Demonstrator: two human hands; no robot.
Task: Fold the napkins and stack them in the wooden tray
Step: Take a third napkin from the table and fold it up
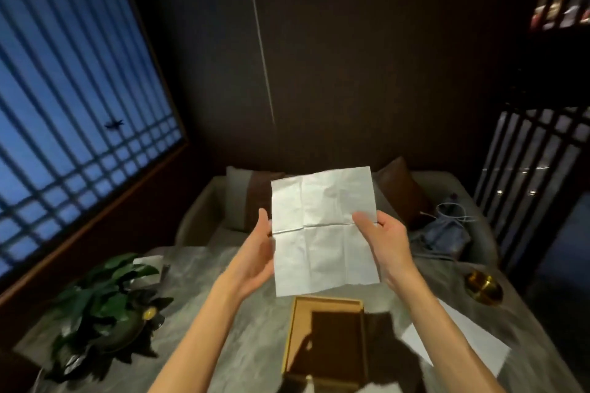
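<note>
Both hands pinch one sheet. Left hand [258, 252] takes the left edge, thumb on the near face, fingers behind. Right hand [388, 239] takes the right edge the same way. Both pinches sit at the level of the horizontal crease.

The napkin [322, 201] is white, opened flat, held upright in the air and well clear of the table [242, 322]. Old fold lines cross it, one running across and two running down. The top half stands without drooping, so the paper has some body, but I judge it light, soft and easy to tear or crumple.

Handling: hold by the edges or corners with a light pinch and fold along the existing creases, which should give way readily. It would be easier pressed flat on the table than folded in the air.

The wooden tray [291, 338] lies directly below on the table. Its floor is in deep shadow and probably bare, though I cannot be sure. A second napkin [472, 344] lies flat to the right of the tray. Plant [105, 303] at far left, brass bowl [484, 289] at far right.
</note>
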